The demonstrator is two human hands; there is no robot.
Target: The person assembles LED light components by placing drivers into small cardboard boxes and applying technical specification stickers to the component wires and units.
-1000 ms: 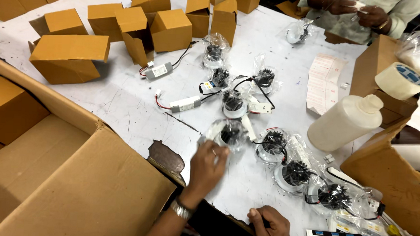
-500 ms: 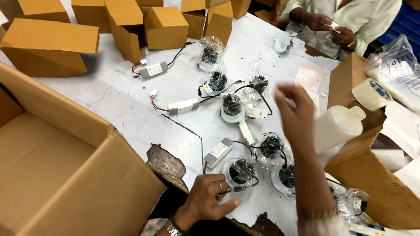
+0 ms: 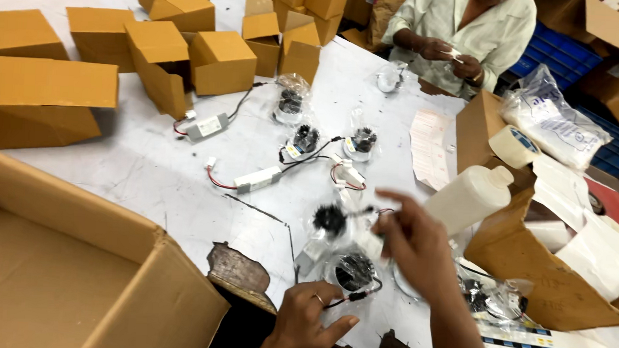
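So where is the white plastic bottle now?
In the head view, the white plastic bottle lies right of centre, beside the torn cardboard box, just beyond the right hand.

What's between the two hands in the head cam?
In the head view, a round black light fitting in a clear plastic bag lies on the white table between the left hand and the right hand.

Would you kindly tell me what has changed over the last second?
The right hand rose from the table edge and now hovers over the bagged black lamp fittings. The left hand slid back toward the edge, resting by a bagged fitting. The white plastic bottle and small cardboard boxes stayed put.
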